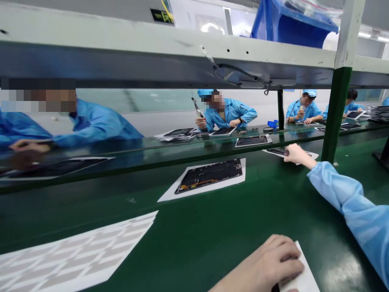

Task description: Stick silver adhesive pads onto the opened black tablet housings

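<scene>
My right hand [296, 155], in a blue sleeve, reaches out over the bench and is closed on the near edge of a dark tablet housing [278, 151] lying on a white sheet. My left hand [270, 263] is low in the picture, its fingers curled over a white sheet [304, 271]. A dark edge shows below those fingers; most of that item is hidden. Between the hands and the divider, an opened tablet [209, 176] with an orange ribbon cable rests on white paper.
A sheet of pale grey strips [82, 255] lies at lower left on the green bench [194, 243]. Green posts [336, 113] hold up an overhead shelf [170, 52] with a blue bin [291, 24]. Co-workers in blue [240, 113] sit across, beside more tablets.
</scene>
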The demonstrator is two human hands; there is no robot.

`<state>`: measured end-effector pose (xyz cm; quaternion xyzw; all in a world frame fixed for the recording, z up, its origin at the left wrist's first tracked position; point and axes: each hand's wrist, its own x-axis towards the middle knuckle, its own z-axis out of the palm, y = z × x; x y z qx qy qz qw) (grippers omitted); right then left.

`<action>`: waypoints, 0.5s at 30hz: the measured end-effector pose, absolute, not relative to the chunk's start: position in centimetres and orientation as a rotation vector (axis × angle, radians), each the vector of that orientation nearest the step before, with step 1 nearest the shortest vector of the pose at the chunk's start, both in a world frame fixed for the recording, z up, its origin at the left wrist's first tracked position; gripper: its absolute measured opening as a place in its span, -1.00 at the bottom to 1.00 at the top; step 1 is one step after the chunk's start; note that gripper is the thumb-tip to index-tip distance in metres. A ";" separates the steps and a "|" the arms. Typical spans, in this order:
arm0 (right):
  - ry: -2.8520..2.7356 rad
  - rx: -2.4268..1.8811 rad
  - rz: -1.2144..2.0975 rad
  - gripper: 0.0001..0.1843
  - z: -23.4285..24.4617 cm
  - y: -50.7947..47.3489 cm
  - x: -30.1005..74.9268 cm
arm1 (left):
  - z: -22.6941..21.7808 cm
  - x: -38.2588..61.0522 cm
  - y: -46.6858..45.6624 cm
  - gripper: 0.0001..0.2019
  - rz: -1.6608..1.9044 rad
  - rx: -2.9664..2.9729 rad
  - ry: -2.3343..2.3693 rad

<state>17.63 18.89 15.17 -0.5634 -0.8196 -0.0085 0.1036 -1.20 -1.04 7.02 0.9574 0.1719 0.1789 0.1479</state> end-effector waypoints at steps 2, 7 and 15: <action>-2.501 -1.541 -0.012 -0.80 16.3 16.6 19.5 | 6.8 -1.1 -0.8 -0.77 0.564 2.721 0.534; -2.606 -1.264 0.066 -0.87 16.7 7.4 24.9 | 6.6 -1.2 -0.2 -0.76 0.618 2.651 0.604; -2.328 -1.342 0.437 -0.73 11.5 -6.8 34.5 | 6.5 -3.0 -1.0 -0.72 0.657 2.582 0.733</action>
